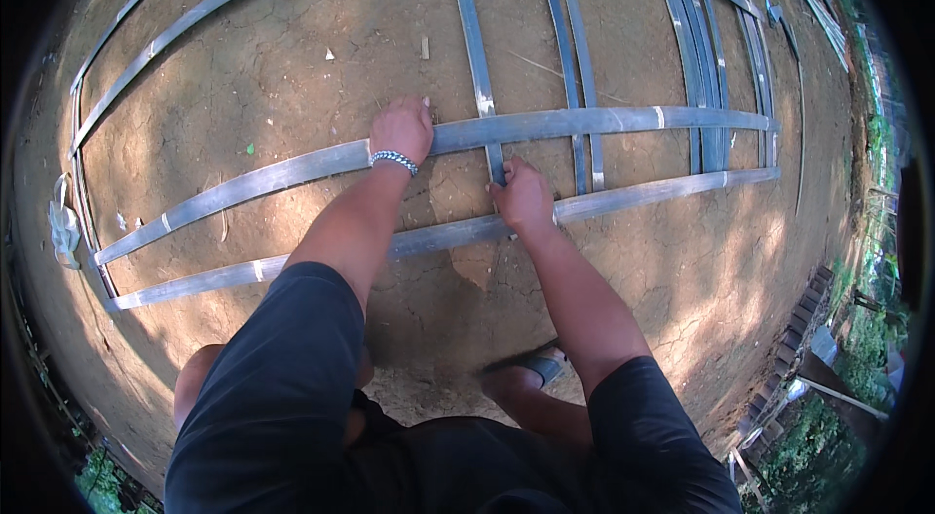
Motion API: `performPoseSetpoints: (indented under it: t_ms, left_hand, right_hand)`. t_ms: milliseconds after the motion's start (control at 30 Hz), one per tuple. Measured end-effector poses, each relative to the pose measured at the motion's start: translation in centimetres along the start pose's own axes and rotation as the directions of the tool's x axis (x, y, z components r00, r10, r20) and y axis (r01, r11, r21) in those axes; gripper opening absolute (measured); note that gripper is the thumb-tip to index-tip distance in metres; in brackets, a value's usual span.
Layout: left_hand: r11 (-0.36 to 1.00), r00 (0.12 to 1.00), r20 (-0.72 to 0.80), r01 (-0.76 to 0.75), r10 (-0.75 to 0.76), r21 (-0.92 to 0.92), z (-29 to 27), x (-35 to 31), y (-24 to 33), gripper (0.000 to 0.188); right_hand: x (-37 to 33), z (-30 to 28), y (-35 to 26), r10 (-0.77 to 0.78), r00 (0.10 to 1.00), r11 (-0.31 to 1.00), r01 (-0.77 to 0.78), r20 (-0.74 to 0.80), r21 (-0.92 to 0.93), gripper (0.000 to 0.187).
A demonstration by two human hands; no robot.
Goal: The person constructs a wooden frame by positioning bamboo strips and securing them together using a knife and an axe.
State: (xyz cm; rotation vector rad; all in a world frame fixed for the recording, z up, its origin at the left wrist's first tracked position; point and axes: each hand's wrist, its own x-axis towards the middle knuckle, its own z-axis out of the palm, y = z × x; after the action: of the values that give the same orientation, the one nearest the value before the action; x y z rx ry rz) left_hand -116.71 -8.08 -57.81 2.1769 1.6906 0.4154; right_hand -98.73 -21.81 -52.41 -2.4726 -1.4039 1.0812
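Grey flat strips, metal-looking, form a ladder-like frame on the ground. My left hand (401, 132), with a chain bracelet at its wrist, is closed over a long curved-looking strip (545, 126) that runs left to right. A cross strip (470, 37) comes from the far side and meets that long strip just right of my left hand. My right hand (524, 198) pinches the cross strip's near end, close to the nearest long strip (633, 198). The undersides of both grips are hidden.
Two thinner cross strips (567, 52) stand right of my hands, with a bundle of strips (699, 56) beyond. A whitish bag (63, 227) lies at the left. Dark bricks (791, 334) edge the ground at the right. My sandalled foot (531, 373) is behind the frame.
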Motion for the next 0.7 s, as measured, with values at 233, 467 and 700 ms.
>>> performPoseSetpoints:
  t_ms: [233, 467, 700]
  left_hand:
    - [1.000, 1.000, 0.024, 0.013, -0.013, -0.012, -0.3, 0.0, 1.2, 0.026]
    - [0.999, 0.999, -0.027, -0.032, 0.031, -0.024, 0.0, -0.2, 0.6, 0.025]
    - [0.999, 0.999, -0.012, -0.032, 0.032, 0.006, 0.2, -0.1, 0.7, 0.024]
  right_hand:
    - [1.5, -0.6, 2.3, -0.125, 0.992, 0.990, 0.125, 0.008, 0.060, 0.041]
    - [-1.1, -0.6, 5.9, -0.440, 0.858, 0.898, 0.418, -0.266, -0.138, 0.037]
    - [0.1, 1.0, 5.2, -0.142, 0.901, 0.988, 0.152, -0.410, -0.007, 0.024]
